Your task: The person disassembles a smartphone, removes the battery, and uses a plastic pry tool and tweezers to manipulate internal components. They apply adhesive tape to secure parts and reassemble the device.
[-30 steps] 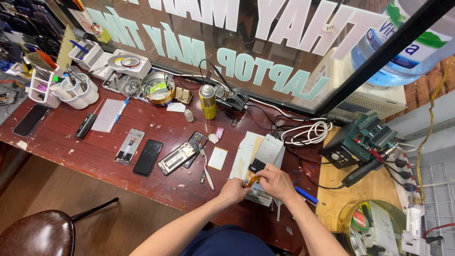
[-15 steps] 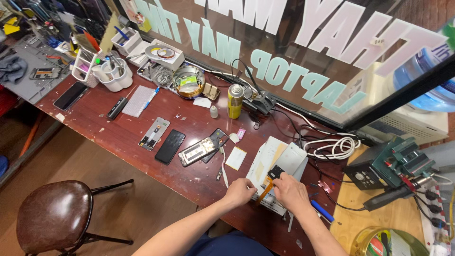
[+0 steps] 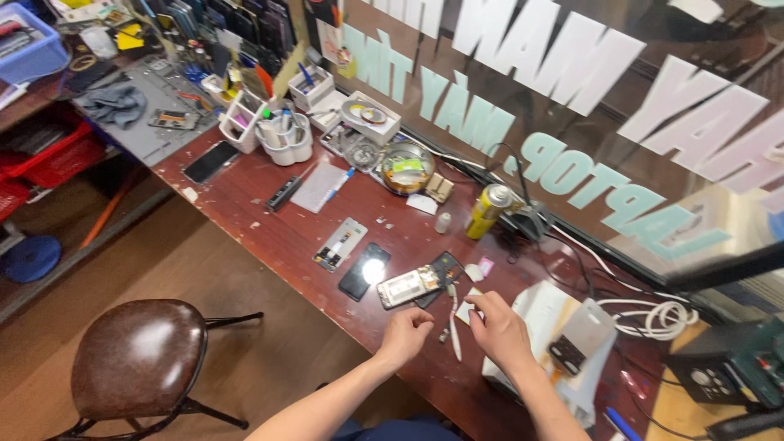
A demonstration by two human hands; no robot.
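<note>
my left hand (image 3: pixel 406 331) hovers low over the red-brown table (image 3: pixel 269 229), fingers curled loosely in, and i can't tell whether it pinches anything. my right hand (image 3: pixel 500 329) is just beside it, fingertips pressed down on a small pale square pad (image 3: pixel 466 310) that lies flat on the table near its front edge. a thin white pair of tweezers (image 3: pixel 453 327) lies between my two hands, pointing toward me.

just beyond my fingers sits an opened phone (image 3: pixel 408 286), silvery, its insides showing, lying partly over a dark back cover (image 3: pixel 443 269). left of it a black phone (image 3: pixel 364 271) lies flat with a bright glare on its glass, and farther left another opened phone body (image 3: pixel 340 243). a yellow spray can (image 3: pixel 487 211) stands upright behind these, near a round tin bowl (image 3: pixel 407 167). to my right a white box (image 3: pixel 563 343) carries a grey plate, with a coil of white cable (image 3: pixel 657 318) past it. a brown round stool (image 3: pixel 137 358) stands on the floor to my left.
</note>
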